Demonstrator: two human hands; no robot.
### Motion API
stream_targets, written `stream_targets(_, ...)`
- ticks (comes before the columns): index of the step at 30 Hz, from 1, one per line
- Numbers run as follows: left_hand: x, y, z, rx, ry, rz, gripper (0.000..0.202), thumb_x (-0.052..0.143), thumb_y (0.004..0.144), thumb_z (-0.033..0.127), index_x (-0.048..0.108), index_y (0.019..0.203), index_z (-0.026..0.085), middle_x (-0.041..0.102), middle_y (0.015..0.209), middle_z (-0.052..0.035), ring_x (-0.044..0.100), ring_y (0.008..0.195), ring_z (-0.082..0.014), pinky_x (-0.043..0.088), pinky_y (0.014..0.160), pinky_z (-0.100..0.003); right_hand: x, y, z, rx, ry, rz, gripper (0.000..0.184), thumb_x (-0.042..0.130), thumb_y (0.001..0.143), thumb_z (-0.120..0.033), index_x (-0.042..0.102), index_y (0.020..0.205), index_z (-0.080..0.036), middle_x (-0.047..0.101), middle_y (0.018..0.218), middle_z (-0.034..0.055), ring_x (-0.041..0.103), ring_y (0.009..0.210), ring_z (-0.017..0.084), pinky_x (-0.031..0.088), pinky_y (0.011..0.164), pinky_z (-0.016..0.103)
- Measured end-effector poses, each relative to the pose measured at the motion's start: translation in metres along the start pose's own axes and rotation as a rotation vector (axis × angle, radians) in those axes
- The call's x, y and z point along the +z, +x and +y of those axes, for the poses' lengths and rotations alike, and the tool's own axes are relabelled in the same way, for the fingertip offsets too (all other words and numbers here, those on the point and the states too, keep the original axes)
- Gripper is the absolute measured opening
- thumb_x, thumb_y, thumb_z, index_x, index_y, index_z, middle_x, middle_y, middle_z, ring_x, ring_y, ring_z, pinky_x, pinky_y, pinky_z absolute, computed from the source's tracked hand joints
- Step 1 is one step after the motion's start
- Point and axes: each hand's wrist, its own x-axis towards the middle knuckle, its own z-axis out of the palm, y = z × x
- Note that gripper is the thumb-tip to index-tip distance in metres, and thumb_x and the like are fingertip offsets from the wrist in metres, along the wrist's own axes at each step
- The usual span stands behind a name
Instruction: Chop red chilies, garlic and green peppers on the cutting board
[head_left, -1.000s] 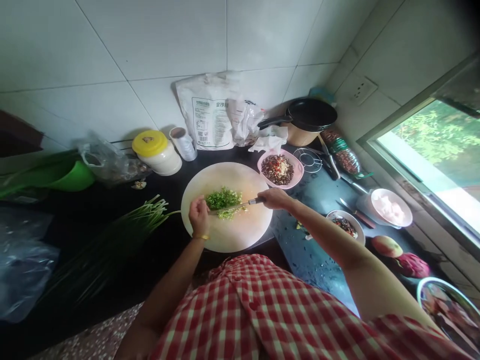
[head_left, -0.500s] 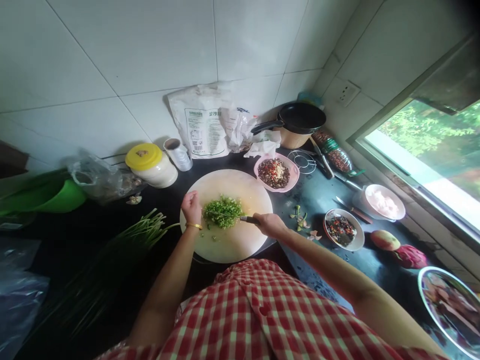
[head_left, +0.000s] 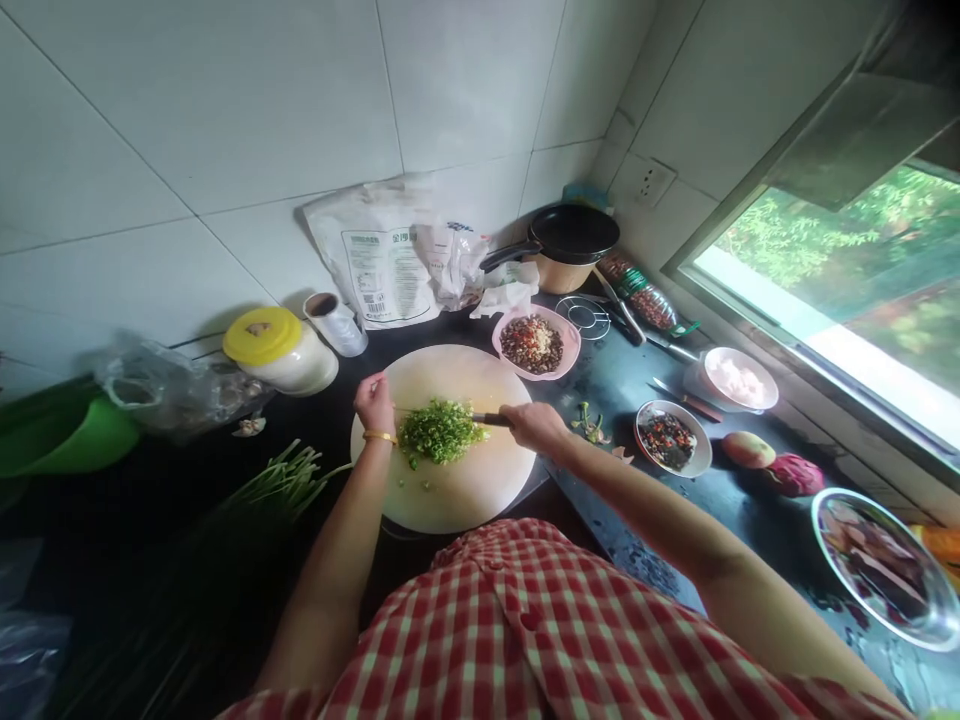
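Observation:
My right hand [head_left: 534, 428] is closed round the dark handle of a knife [head_left: 491, 419]. The blade runs leftward and is mostly hidden by a heap of chopped green onions [head_left: 441, 432] on a round white cutting board [head_left: 457, 500]. My left hand [head_left: 375, 403], with a yellow band at the wrist, is over the board's left edge, its fingers closed at the far end of the blade. The fingertips are too small to make out clearly. Left of the board lie uncut green onions [head_left: 281, 485], their pale ends toward it.
A pink bowl of dark chopped food [head_left: 572, 352] stands behind the board. At the back left is a yellow-lidded jar [head_left: 300, 365]; a black pan [head_left: 574, 232] sits in the corner. To the right are a small bowl [head_left: 701, 455], a second knife [head_left: 701, 405] and a dragon fruit [head_left: 796, 475].
The view has turned slightly to the right. The knife handle has risen a little, and the chopped heap looks higher and covers more of the blade. Both hands stay at the knife's ends.

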Motion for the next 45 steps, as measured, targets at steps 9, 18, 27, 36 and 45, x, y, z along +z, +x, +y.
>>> stream_targets(9,0.013,-0.005,-0.019,-0.021,0.033,-0.034,0.025,0.051,0.071,0.032,0.059,0.086,0.014,0.053,0.063,0.0028,0.037,0.04,-0.0034,0.03,0.039,-0.017,0.002,0.028,0.022,0.026,-0.029,-0.056,0.028,0.04,0.084,-0.02,0.054,0.108,-0.026,0.065,0.092,0.0062,0.061,0.083,0.02,0.039,0.064,0.026)
stream_targets(18,0.0,-0.002,-0.016,-0.078,-0.017,-0.072,0.027,0.053,0.066,0.033,0.058,0.083,0.013,0.047,0.056,0.0055,0.036,0.039,-0.0042,0.03,0.039,-0.018,0.026,0.004,-0.006,0.069,0.043,-0.007,0.027,0.039,0.084,-0.021,0.054,0.107,-0.024,0.065,0.091,0.007,0.061,0.083,0.019,0.04,0.065,0.026)
stream_targets(27,0.014,0.016,-0.008,-0.063,0.037,0.041,0.029,0.05,0.067,0.034,0.058,0.084,0.012,0.053,0.066,0.0016,0.036,0.041,-0.0032,0.031,0.04,-0.018,-0.016,0.03,0.016,-0.045,-0.035,0.084,0.027,0.041,0.083,-0.019,0.056,0.105,-0.023,0.065,0.094,0.0089,0.06,0.088,0.022,0.041,0.069,0.029)
stream_targets(36,0.019,0.008,-0.017,-0.027,0.089,0.02,0.026,0.048,0.068,0.031,0.059,0.083,0.013,0.05,0.061,0.0031,0.039,0.042,-0.0047,0.033,0.042,-0.019,-0.006,0.048,0.03,-0.023,-0.045,0.019,0.027,0.042,0.082,-0.018,0.058,0.103,-0.024,0.066,0.093,0.0072,0.061,0.083,0.02,0.04,0.066,0.027)
stream_targets(45,0.024,0.013,-0.019,-0.076,0.031,0.118,0.024,0.048,0.067,0.026,0.058,0.084,0.012,0.052,0.065,0.0023,0.037,0.042,-0.0042,0.032,0.042,-0.018,-0.031,0.081,0.041,-0.049,-0.092,0.05,0.03,0.042,0.08,-0.014,0.061,0.102,-0.021,0.065,0.098,0.0103,0.059,0.091,0.023,0.041,0.073,0.03)
